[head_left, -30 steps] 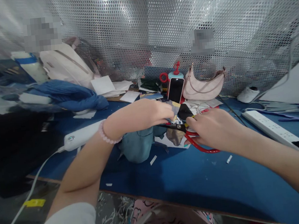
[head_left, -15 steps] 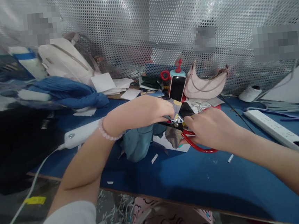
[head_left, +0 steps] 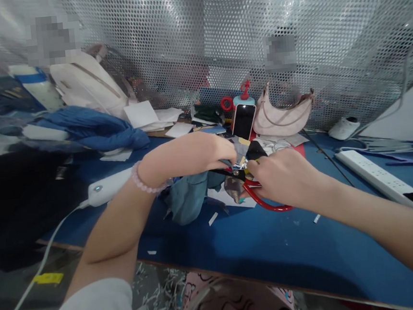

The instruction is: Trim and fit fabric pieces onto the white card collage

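My right hand (head_left: 284, 174) grips a pair of scissors (head_left: 268, 205) by the red handles, with the dark blades pointing left toward my other hand. My left hand (head_left: 206, 150) is closed on a piece of grey-blue fabric (head_left: 188, 200) that hangs below it over the table. The blades meet the fabric near my left fingertips; the exact spot is hidden behind the fingers. Beneath the scissors are a brownish scrap of cloth (head_left: 234, 189) and white paper (head_left: 248, 201). A black phone (head_left: 244, 121) leans upright just behind my hands.
A pink handbag (head_left: 284, 117) stands behind my right hand. White power strip (head_left: 370, 172) lies at right, a white power bank (head_left: 108, 186) with a cable at left. Blue fabric (head_left: 99, 128), a backpack (head_left: 84, 83) and papers (head_left: 141, 115) line the back. Small white strips lie on the blue table (head_left: 258, 247).
My right hand and the scissors have shifted slightly left, closer to my left hand. The left hand still holds the fabric and has moved very little.
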Motion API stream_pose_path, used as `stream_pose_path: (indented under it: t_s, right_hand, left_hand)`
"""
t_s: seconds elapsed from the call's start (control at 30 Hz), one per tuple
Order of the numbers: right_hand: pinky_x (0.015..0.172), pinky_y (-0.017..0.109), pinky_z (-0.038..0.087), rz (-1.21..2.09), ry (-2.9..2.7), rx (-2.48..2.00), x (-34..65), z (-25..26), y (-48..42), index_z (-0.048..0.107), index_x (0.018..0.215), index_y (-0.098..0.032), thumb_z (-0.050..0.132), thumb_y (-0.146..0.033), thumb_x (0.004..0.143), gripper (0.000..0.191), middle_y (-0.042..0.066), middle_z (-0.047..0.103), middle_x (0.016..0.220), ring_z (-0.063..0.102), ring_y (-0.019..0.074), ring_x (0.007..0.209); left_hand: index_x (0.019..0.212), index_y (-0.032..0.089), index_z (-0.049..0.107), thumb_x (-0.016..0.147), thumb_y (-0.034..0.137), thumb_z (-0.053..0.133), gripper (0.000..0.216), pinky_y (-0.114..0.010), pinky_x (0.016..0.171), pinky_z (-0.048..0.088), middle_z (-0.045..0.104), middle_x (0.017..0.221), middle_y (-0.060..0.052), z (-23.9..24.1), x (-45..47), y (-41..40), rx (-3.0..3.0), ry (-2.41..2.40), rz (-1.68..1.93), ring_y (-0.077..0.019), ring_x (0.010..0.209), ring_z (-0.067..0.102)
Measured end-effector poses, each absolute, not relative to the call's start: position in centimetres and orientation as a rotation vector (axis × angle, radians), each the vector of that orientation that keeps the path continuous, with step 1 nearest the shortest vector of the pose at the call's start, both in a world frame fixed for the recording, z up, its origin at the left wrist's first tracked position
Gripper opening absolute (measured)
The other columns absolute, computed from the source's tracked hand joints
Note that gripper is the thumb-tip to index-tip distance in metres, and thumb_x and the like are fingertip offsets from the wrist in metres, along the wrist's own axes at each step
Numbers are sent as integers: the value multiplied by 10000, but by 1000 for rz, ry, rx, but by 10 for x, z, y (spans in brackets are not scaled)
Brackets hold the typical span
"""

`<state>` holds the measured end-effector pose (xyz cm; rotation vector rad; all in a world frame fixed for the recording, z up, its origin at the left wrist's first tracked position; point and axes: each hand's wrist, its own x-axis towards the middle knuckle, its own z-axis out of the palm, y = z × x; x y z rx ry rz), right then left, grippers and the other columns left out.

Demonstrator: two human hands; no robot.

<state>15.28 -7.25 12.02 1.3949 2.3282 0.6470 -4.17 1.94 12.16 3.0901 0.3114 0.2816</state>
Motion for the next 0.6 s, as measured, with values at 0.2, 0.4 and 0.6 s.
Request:
stream_pose_path:
  t_s: [0.2, 0.4, 0.6]
  right_hand:
    - [461, 299, 172, 599, 2373, 1405, 150, 120, -74, 696, 929, -88, 617, -480, 897, 401, 160, 716, 738, 627, 251, 590]
    - [465, 295, 175, 569, 2353, 1402, 146, 121, -71, 696, 899, -84, 550, -375, 930, 328, 167, 704, 702, 609, 233, 570]
    - [458, 289, 178, 586, 2319, 1384, 146, 123, -69, 699, 920, -75, 499, -178, 888, 228, 152, 700, 677, 615, 224, 563]
  left_hand:
    - [881, 219, 649, 991, 233, 510, 178, -265, 733, 411, 711, 916, -2, 123, -42, 20, 3062, 395, 220, -173, 789, 624]
    - [866, 212, 651, 968, 196, 514, 172, -264, 717, 400, 711, 899, -3, 123, -43, 21, 3082, 386, 238, -171, 774, 625]
    - [893, 212, 679, 952, 197, 539, 153, -254, 737, 411, 724, 907, 1, 124, -43, 26, 3033, 391, 237, -169, 795, 640]
